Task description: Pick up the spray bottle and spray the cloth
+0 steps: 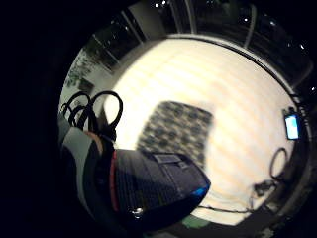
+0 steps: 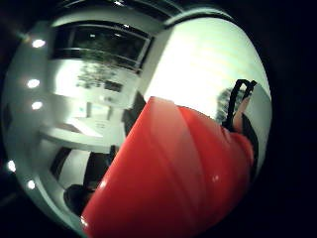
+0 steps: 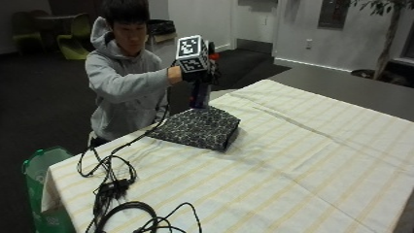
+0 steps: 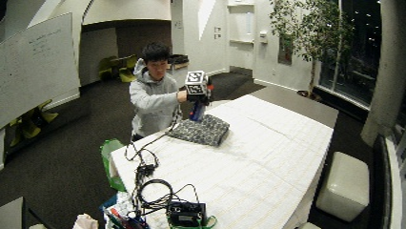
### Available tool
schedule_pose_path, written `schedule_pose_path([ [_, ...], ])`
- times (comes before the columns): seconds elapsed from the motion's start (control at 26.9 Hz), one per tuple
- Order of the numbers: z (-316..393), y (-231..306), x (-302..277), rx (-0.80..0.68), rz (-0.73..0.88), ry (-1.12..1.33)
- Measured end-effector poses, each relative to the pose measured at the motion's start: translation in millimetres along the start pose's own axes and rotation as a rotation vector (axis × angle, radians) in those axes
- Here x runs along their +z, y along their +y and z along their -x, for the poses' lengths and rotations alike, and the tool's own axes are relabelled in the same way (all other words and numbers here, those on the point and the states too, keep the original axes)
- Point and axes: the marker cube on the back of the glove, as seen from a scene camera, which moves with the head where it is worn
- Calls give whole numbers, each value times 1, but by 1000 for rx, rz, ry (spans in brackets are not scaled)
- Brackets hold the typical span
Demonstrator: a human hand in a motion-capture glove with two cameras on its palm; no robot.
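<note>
You have the spray bottle [image 3: 200, 92] lifted off the table [image 3: 310, 145] — your gloved right hand [image 3: 196, 73] is curled round its upper part, near the red top, with the blue body hanging below the hand. The folded patterned cloth [image 3: 197, 127] lies just beneath and a little forward of the hand, not touching the bottle as far as I can tell. The pick-up looks done; next, aim the nozzle down at the cloth and squeeze the trigger — I can't see where the nozzle points.
</note>
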Motion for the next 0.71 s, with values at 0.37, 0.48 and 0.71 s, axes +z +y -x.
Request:
schedule_pose_path([
  [0.37,28,-56,57,71,-485,-449],
  [0.48,9,-76,82,107,-553,-414],
  [0.71,-35,-108,128,196,-595,-351],
])
